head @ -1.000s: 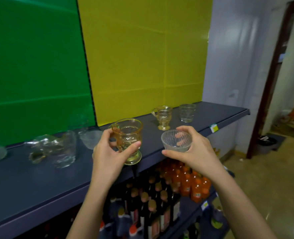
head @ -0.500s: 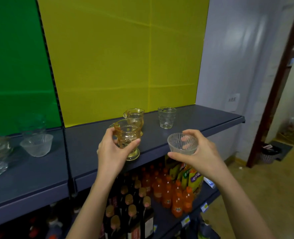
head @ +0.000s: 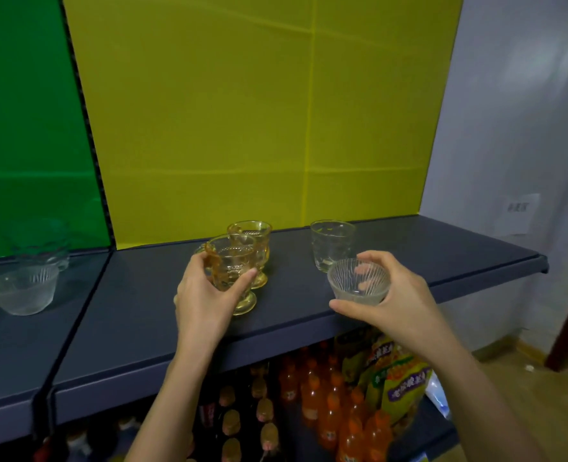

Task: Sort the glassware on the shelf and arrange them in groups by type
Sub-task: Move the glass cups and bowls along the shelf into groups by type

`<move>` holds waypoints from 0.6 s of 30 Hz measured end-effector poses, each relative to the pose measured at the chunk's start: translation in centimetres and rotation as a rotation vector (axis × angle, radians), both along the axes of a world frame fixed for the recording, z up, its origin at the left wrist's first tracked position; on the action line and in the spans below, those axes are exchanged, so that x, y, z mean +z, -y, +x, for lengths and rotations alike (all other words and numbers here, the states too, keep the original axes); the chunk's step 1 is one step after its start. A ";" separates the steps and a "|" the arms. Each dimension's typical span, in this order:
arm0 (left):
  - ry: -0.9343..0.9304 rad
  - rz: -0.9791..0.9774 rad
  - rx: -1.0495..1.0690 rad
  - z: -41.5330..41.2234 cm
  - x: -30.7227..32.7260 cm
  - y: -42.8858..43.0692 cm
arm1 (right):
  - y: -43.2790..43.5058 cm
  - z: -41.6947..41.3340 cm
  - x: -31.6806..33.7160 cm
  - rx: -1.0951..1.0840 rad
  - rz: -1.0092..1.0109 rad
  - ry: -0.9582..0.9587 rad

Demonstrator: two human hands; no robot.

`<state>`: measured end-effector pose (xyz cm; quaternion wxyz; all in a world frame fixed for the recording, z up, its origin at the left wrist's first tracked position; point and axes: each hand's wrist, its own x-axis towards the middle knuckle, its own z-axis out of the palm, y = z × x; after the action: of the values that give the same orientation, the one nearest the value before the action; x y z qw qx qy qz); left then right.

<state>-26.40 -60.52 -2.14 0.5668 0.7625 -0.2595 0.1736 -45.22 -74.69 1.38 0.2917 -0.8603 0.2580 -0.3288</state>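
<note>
Left grip (head: 202,296) clasps amber cup (head: 233,261); right grip (head: 397,303), bowl (head: 351,291).

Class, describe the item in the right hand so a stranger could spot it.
Find the dark shelf under the yellow panel. At its front edge, the right hand holds a bowl. Unlike the amber cups, it is clear, low and ribbed.

A green back panel (head: 26,128) stands beside a yellow back panel (head: 242,111). Low down stand orange soda bottles (head: 312,395), dark bottles with tan caps (head: 264,408) and bright snack bags (head: 399,378). A paper note (head: 519,213) hangs on the pale wall (head: 509,95).
</note>
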 end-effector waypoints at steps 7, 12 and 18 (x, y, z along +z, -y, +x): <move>0.076 0.099 0.116 -0.1 -0.2 0.9 | 3.1 1.8 -0.2 0.106 -0.001 0.021; 0.137 0.247 0.320 -1.8 0.3 1.6 | 6.1 2.7 -0.4 0.211 0.002 0.031; 0.179 0.309 0.571 -5.2 1.2 4.9 | 11.7 1.9 0.5 0.307 -0.018 0.028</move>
<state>-31.59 -65.40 -0.96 0.3480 0.8630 -0.1073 0.3501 -43.33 -86.38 1.91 0.3343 -0.8877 0.1162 -0.2946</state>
